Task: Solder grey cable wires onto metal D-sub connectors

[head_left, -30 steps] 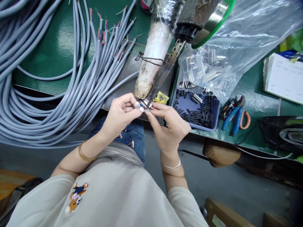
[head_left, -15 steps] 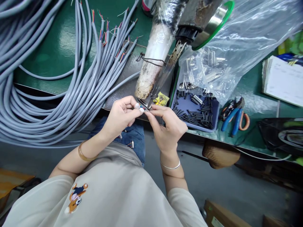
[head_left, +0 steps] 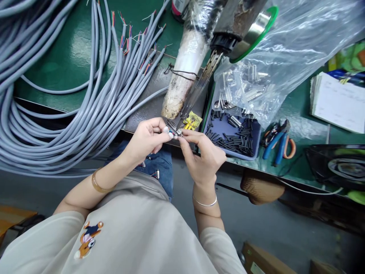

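Note:
My left hand [head_left: 148,137], its thumb and fingertip covered in white, pinches thin coloured wires [head_left: 171,131] against a small metal multi-pin connector [head_left: 172,125]. The connector's right end sits between the thumb and forefinger of my right hand [head_left: 201,150]. Just above the connector, the dark tip of a soldering iron [head_left: 196,95] points down and reaches the pin row; whether it touches cannot be made out. A stained, plastic-wrapped white tube [head_left: 178,83] slants down beside the iron. My left fingers hide part of the wires.
Grey cables [head_left: 94,125] with stripped ends cover the left of the green bench. To the right stand a blue tray [head_left: 216,123] of black sleeves and connectors, a plastic bag [head_left: 296,49], pliers [head_left: 281,142] and a paper pad [head_left: 339,101]. A solder spool [head_left: 256,32] hangs above.
The connector shows more of its pin row beneath the iron tip, and my right fingers sit slightly lower on its end. Both hands keep their pinch. The view has shifted slightly.

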The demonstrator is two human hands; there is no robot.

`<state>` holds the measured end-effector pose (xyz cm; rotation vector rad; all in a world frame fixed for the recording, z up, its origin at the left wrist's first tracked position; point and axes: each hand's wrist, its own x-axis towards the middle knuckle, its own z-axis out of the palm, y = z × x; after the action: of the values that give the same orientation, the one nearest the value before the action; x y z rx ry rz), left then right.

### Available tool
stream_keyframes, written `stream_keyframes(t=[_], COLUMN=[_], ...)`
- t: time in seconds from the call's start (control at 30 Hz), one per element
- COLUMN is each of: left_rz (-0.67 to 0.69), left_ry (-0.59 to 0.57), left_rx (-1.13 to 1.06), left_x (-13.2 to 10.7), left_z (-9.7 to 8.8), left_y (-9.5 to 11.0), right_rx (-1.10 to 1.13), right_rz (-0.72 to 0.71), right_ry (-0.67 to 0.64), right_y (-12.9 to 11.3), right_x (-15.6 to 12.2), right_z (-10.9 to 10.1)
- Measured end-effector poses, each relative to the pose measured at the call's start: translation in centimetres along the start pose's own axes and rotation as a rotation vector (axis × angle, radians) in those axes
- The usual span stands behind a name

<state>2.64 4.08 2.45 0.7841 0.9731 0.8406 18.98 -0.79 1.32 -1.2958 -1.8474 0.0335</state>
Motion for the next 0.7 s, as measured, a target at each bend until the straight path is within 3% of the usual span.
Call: stream_keyframes(t=[0.1, 0.23, 0.3, 0.47, 0.6, 0.7], left_rz=[-0.033, -0.085, -0.104, -0.156, -0.16, -0.104], left_ry=[-0.008, -0.042, -0.059, -0.092, -0.128, -0.179], left_rx=[-0.014, -0.058, -0.077, -0.116, -0.117, -0.049], left_x=[-0.1, -0.2, -0.3, -0.6, -1.0, -1.7], left_z=[0.0, -0.1, -0.2, -0.6, -0.9, -1.1], left_y=[-0.2, -0.1, 0.0, 0.1, 0.1, -0.3], right_rx=[0.013, 0.171, 0.243, 0.174, 0.126, 0.261], right_rz=[0.041, -0.004, 0.012, 0.237, 0.216, 0.185], right_ry=[0.138, 0.535, 0.596, 0.331, 0.165, 0.061], right_y=[0.5, 0.3, -0.2, -0.5, -0.4, -1.3], right_x=[-0.6, -0.6, -0.5, -1.7, -2.7, -3.0], right_z=[-0.8, -1.5, -1.6, -1.5, -1.6, -2.9])
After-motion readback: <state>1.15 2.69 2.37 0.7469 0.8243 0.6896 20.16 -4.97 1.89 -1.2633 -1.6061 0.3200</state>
